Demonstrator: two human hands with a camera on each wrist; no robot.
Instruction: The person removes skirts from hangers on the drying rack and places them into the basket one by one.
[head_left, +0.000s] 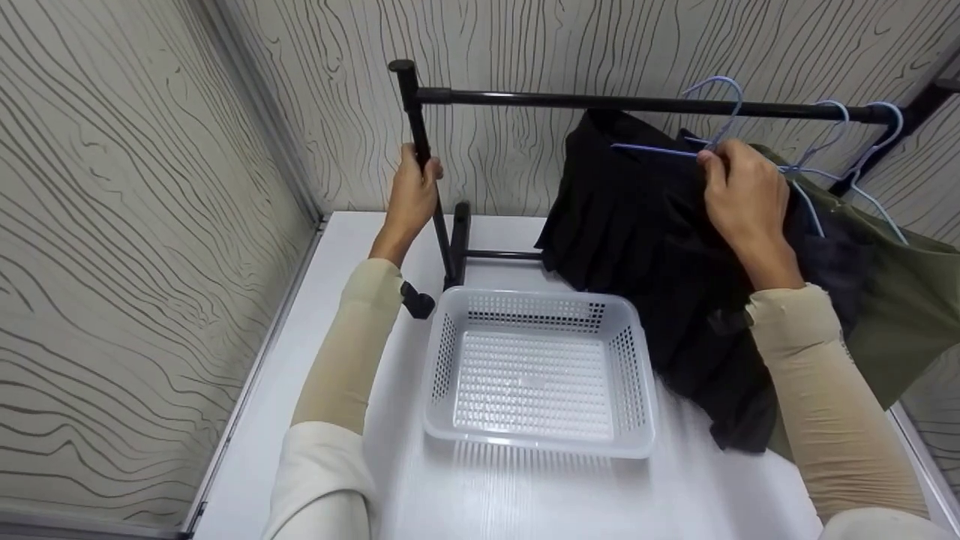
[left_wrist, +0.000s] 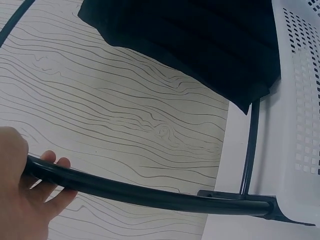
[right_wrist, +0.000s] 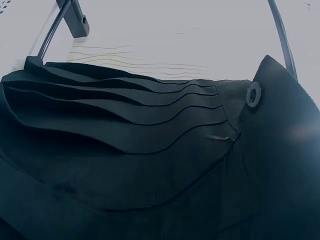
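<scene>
My left hand grips the black upright post of a clothes rack. The left wrist view shows the fingers around that post. With thumb and fingers, my right hand pinches a blue hanger just under its hook. The hook is at the rack's black rail; whether it bears on the rail I cannot tell. From this hanger a black pleated skirt hangs aslant. Close up in the right wrist view, the skirt has a round button and a zip pull; the hand is not seen there.
Below the rack a white perforated basket stands on the white table. An olive garment and a dark one hang at the right on blue hangers. Wood-patterned panels enclose the left and back.
</scene>
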